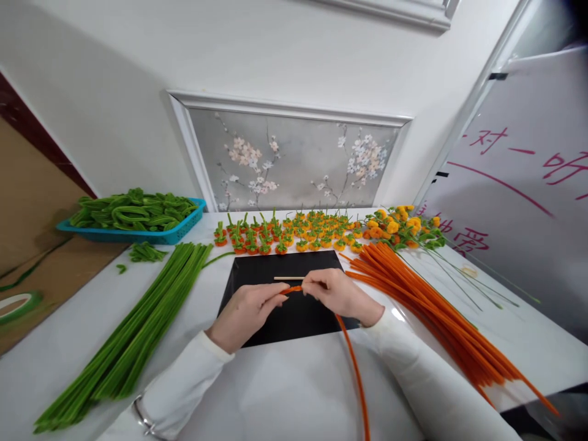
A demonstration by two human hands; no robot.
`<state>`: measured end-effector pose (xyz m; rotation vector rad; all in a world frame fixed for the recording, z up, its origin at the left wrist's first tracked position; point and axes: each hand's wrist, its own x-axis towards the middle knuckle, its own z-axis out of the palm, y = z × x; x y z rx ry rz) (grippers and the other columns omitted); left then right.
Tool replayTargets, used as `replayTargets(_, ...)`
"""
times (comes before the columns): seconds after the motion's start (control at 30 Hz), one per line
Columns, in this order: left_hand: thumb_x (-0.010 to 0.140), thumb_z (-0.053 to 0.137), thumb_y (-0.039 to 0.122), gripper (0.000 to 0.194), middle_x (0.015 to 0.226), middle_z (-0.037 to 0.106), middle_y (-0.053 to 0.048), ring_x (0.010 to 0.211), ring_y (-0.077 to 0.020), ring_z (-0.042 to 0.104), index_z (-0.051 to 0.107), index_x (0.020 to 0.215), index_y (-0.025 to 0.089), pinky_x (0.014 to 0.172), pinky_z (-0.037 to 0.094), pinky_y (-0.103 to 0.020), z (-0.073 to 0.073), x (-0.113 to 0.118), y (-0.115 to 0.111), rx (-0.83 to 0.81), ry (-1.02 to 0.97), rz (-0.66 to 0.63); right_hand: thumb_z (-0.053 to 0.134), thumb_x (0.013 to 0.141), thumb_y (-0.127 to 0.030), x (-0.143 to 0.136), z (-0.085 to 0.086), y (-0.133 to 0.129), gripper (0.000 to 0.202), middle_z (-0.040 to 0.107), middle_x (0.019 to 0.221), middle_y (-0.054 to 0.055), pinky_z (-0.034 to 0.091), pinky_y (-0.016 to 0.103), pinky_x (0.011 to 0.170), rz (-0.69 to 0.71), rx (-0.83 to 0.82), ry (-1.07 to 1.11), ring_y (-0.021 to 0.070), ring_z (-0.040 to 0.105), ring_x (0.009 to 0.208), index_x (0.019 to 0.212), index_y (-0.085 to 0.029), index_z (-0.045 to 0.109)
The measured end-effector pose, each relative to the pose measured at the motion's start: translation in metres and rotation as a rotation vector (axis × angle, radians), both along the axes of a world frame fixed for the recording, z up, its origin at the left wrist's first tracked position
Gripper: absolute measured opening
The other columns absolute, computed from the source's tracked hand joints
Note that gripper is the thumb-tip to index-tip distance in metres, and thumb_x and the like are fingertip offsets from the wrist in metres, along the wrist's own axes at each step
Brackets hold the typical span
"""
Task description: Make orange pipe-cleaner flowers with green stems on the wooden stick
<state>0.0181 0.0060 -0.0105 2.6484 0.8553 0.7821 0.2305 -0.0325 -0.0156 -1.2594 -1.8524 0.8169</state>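
An orange pipe cleaner (353,361) runs from between my hands down past the table's near side. My left hand (250,306) pinches its short end between thumb and fingers. My right hand (337,291) grips the same pipe cleaner just to the right, and the stretch between them looks twisted or doubled. Both hands hover over a black mat (271,327). Behind the fingers a thin pale stick (287,278) lies on the mat, its right end hidden by my right hand.
Green pipe cleaners (138,324) lie bundled at left, orange ones (427,306) at right. A blue basket (174,234) holds green looped pieces. Several small orange and yellow pumpkin-like pieces (294,236) stand behind the mat. Yellow-orange flowers (399,226) with thin stems lie at back right.
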Motion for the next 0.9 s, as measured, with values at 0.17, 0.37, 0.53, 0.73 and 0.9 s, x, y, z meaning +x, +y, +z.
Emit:
replayTargets(0.17, 0.086, 0.049, 0.036, 0.030, 0.066, 0.069, 0.000, 0.059, -0.0152, 0.060, 0.071, 0.094, 0.019, 0.057, 0.043, -0.022, 0.007, -0.008, 0.012, -0.332, 0.014, 0.148, 0.048, 0.092, -0.025, 0.034, -0.002, 0.011, 0.020, 0.065, 0.084, 0.004, 0.036, 0.022, 0.063, -0.363, 0.389, -0.597, 0.0130, 0.058, 0.072, 0.088, -0.020, 0.067)
replayTargets(0.37, 0.081, 0.052, 0.042, 0.033, 0.069, 0.072, -0.002, 0.065, -0.0189, 0.063, 0.073, 0.087, 0.017, 0.060, 0.045, -0.024, 0.001, -0.029, 0.036, -0.341, -0.015, 0.320, 0.047, 0.092, -0.023, 0.080, -0.006, 0.018, 0.023, 0.067, 0.088, 0.007, 0.035, 0.027, 0.070, -0.555, 0.411, -0.721, 0.0170, 0.059, 0.077, 0.092, -0.022, 0.070)
replayTargets(0.53, 0.081, 0.052, 0.043, 0.031, 0.081, 0.075, -0.005, 0.077, -0.0244, 0.065, 0.074, 0.088, 0.022, 0.071, 0.045, -0.029, -0.002, -0.028, 0.033, -0.243, -0.050, 0.405, 0.052, 0.088, -0.018, 0.076, -0.003, 0.014, 0.021, 0.067, 0.098, 0.009, 0.038, 0.033, 0.080, -0.582, 0.444, -0.761, 0.0221, 0.058, 0.093, 0.099, -0.023, 0.069)
replayTargets(0.73, 0.084, 0.051, 0.032, 0.025, 0.086, 0.075, -0.004, 0.076, -0.0220, 0.066, 0.074, 0.091, 0.023, 0.068, 0.043, -0.027, -0.003, -0.005, 0.005, -0.239, -0.028, 0.268, 0.042, 0.090, -0.015, -0.012, -0.003, -0.007, 0.040, 0.049, 0.130, 0.013, 0.045, 0.035, 0.096, -0.252, 0.562, -0.511, 0.0225, 0.047, 0.120, 0.130, -0.016, 0.047)
replayTargets(0.9, 0.088, 0.046, 0.030, 0.031, 0.061, 0.066, -0.003, 0.055, -0.0157, 0.055, 0.070, 0.072, 0.018, 0.054, 0.034, -0.025, -0.001, 0.002, -0.007, -0.225, -0.034, 0.180, 0.039, 0.088, -0.005, -0.051, -0.018, -0.013, 0.048, 0.058, 0.117, 0.014, 0.049, 0.039, 0.092, -0.054, 0.564, -0.620, 0.0240, 0.053, 0.111, 0.135, -0.015, 0.036)
